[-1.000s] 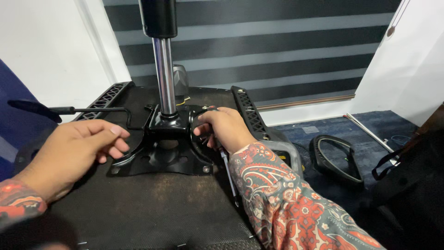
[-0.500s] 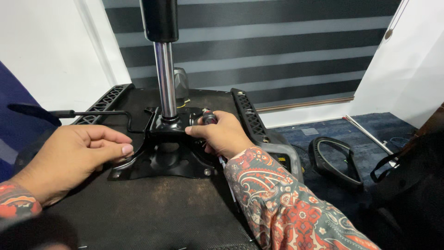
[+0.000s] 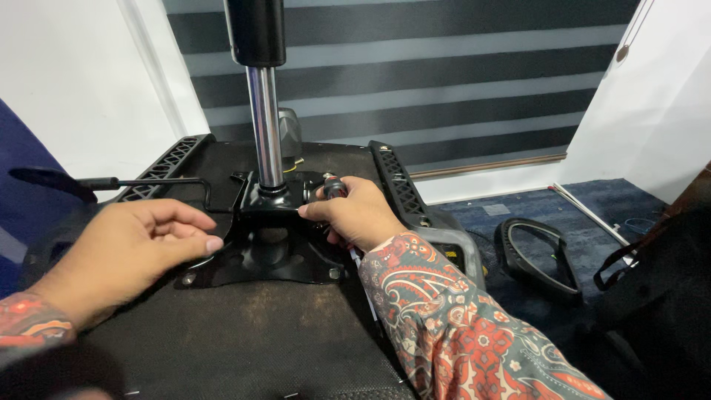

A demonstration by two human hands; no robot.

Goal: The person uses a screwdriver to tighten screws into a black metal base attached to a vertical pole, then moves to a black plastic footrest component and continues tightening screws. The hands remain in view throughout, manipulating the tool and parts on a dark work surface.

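An upturned office chair seat (image 3: 244, 341) lies in front of me, its black underside up. A black metal tilt mechanism plate (image 3: 266, 255) is fixed on it, and a chrome gas cylinder (image 3: 264, 126) rises from the plate. My right hand (image 3: 355, 215) is closed around a small black knob (image 3: 335, 187) at the plate's right side. My left hand (image 3: 137, 248) rests on the plate's left edge with fingers curled, holding nothing. A thin black lever (image 3: 141, 182) runs left from the mechanism to a flat paddle handle (image 3: 44, 178).
A black armrest loop (image 3: 537, 255) lies on the blue carpet (image 3: 592, 215) to the right. Ribbed black plastic side rails (image 3: 400, 185) flank the seat. A striped blind (image 3: 444, 74) and white walls stand behind. A dark bag strap (image 3: 629, 259) sits at far right.
My right hand has shifted up on the mechanism's right side and now grips the knob. My left hand has moved slightly right, closer to the plate.
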